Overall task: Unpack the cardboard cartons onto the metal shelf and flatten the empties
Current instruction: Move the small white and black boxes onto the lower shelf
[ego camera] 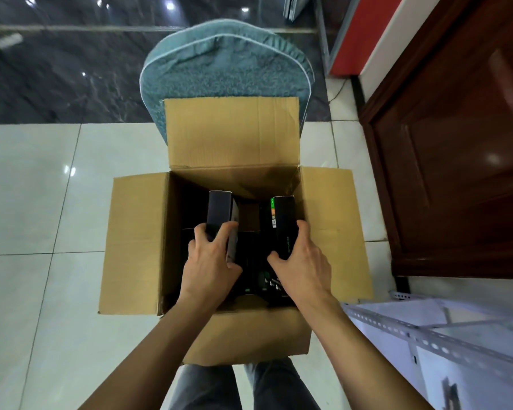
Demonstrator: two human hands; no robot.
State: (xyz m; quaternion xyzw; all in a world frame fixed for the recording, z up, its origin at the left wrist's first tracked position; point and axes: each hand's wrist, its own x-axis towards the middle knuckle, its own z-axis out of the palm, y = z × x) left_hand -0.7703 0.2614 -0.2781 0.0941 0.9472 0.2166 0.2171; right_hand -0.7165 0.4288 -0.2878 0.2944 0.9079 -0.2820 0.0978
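Now I'm mid-unpack: my left hand (209, 263) grips one dark box (221, 216), my right hand (301, 261) another (283, 224) — both inside the open carton (137, 241) on the floor. Next, lift them clear toward the metal shelf (426, 341).

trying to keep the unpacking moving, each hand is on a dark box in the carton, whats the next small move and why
Probably lift both straight up, clear of the carton walls. The left hand grips the left dark box, the right hand the right dark box; both stand higher than the rest. The metal shelf waits on the right.
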